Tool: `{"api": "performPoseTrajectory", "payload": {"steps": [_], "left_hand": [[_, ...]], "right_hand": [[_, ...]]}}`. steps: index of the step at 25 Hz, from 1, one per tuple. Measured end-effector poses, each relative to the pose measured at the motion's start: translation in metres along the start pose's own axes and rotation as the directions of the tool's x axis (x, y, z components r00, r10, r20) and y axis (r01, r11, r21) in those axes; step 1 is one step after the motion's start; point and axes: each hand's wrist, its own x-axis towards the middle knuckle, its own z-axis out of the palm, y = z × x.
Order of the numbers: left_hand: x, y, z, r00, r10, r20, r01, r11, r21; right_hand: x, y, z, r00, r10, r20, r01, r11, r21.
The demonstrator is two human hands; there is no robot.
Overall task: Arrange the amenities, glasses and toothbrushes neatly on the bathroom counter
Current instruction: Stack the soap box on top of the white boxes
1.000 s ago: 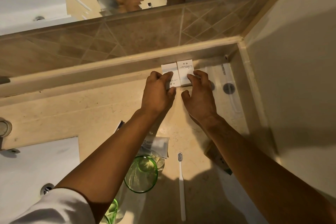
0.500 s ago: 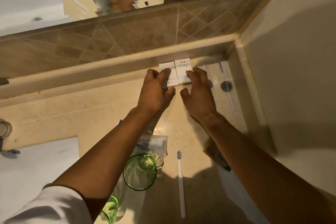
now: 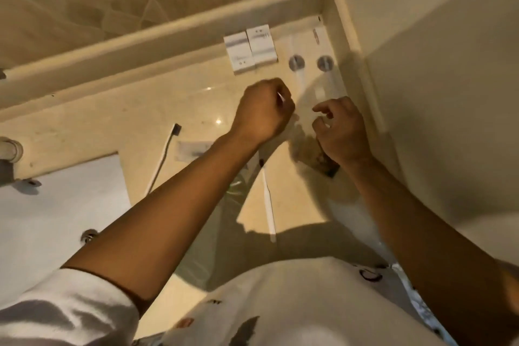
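Note:
Two small white amenity boxes [image 3: 250,48] lie side by side against the back ledge. To their right, two clear sachets with grey discs [image 3: 310,62] sit in the counter corner. My left hand [image 3: 261,115] hovers in front of the boxes, curled into a fist; blur hides whether it pinches anything. My right hand [image 3: 342,132] hangs beside it with its fingers loosely curled and apart, near the sachets' front ends. A white toothbrush [image 3: 268,205] lies between my forearms and a dark toothbrush [image 3: 164,160] lies left of them. My left arm mostly hides a green glass [image 3: 234,188].
A white sink basin [image 3: 56,205] with a tap [image 3: 9,152] fills the left. A flat clear packet [image 3: 191,150] lies beside the dark toothbrush. A dark packet [image 3: 327,166] shows under my right wrist. A wall [image 3: 435,93] closes the right side and a raised ledge [image 3: 140,39] runs along the back.
Both hands have let go of the white boxes and drawn back toward me. The left hand has closed into a fist. The camera has tilted down, so the mirror has left the view.

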Motion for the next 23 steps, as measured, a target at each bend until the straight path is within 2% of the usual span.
{"api": "performPoseTrajectory", "payload": {"steps": [3,6,8,10,13,16,19,23], "left_hand": [[-0.031,0.006,0.046,0.972,-0.123,0.199,0.125,0.992,0.004],[-0.054,0.004,0.076,0.957,-0.211,0.198,0.217,0.976,-0.007],[-0.060,0.006,0.087,0.959,-0.227,0.168,0.235,0.971,-0.032],[-0.063,0.011,0.092,0.960,-0.228,0.162,0.240,0.969,-0.061],[-0.066,0.015,0.095,0.961,-0.238,0.143,0.251,0.965,-0.079],[-0.061,0.012,0.090,0.958,-0.264,0.111,0.276,0.955,-0.111],[-0.032,0.005,0.061,0.931,-0.358,0.076,0.366,0.918,-0.154],[0.015,-0.011,0.009,0.914,-0.403,-0.039,0.390,0.901,-0.189]], "right_hand": [[-0.038,0.026,-0.012,0.992,0.114,0.055,-0.109,0.991,-0.078],[-0.070,0.043,-0.010,0.968,0.231,0.097,-0.208,0.957,-0.203],[-0.084,0.048,-0.001,0.947,0.307,0.096,-0.293,0.946,-0.137],[-0.089,0.049,0.008,0.926,0.361,0.109,-0.365,0.931,0.015],[-0.090,0.050,0.014,0.915,0.390,0.106,-0.403,0.901,0.160],[-0.083,0.044,0.016,0.926,0.373,0.050,-0.375,0.904,0.204],[-0.052,0.020,0.014,0.944,0.328,0.023,-0.324,0.914,0.245],[0.017,-0.029,0.015,0.986,0.162,-0.050,-0.146,0.960,0.240]]}}
